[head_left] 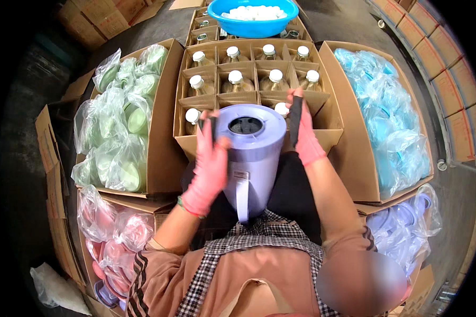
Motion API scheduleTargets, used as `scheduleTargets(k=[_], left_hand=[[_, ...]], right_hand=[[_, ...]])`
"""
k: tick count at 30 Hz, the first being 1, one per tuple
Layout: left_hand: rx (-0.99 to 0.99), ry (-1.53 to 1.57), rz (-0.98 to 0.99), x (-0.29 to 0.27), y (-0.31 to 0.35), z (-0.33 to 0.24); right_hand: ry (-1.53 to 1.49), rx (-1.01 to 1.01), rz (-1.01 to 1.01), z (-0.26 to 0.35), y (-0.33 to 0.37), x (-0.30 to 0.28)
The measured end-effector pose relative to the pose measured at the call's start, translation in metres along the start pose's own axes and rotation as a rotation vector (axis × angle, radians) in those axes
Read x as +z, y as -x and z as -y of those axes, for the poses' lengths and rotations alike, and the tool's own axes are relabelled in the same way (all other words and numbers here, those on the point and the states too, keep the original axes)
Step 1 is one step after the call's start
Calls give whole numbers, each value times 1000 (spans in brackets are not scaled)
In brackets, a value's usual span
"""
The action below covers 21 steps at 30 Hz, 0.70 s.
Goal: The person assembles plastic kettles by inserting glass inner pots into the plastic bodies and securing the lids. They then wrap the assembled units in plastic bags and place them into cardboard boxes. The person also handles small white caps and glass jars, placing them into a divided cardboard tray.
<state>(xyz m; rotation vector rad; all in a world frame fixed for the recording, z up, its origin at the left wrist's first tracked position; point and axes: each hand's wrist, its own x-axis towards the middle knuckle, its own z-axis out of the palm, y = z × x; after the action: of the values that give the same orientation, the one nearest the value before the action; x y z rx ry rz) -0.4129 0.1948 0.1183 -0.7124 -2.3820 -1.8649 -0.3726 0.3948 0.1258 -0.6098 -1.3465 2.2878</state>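
Observation:
A light purple plastic pitcher (251,179) stands upright in my lap between my knees, its handle toward me. On its top sits a wide purple lid (272,129) with a round dark opening in the middle. My left hand (209,169), in a pink glove with dark finger covering, is beside the lid's left edge, fingers apart and slightly blurred; whether the thumb touches the lid I cannot tell. My right hand (304,129), gloved alike, is raised off the right side with its fingers stretched out and nothing in it. Past the pitcher, white-capped glass bottles (235,82) fill cells of a divided carton (322,134).
Open cartons flank me, holding plastic-wrapped green pieces (124,121), blue pieces (381,116), pink pieces (119,248) and purple pieces (399,232). Beyond the bottles, a blue basin (251,26) of white caps rests on another carton. Stacked boxes (449,79) line the right.

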Motion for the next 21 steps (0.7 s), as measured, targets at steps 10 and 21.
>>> scheduleTargets(k=[10, 21], left_hand=[[-4, -5, -93, 6, 11, 2], [-743, 1438, 589, 2, -25, 81]], right_hand=[[-163, 194, 232, -16, 0, -6], [1432, -741, 570, 51, 53, 37]])
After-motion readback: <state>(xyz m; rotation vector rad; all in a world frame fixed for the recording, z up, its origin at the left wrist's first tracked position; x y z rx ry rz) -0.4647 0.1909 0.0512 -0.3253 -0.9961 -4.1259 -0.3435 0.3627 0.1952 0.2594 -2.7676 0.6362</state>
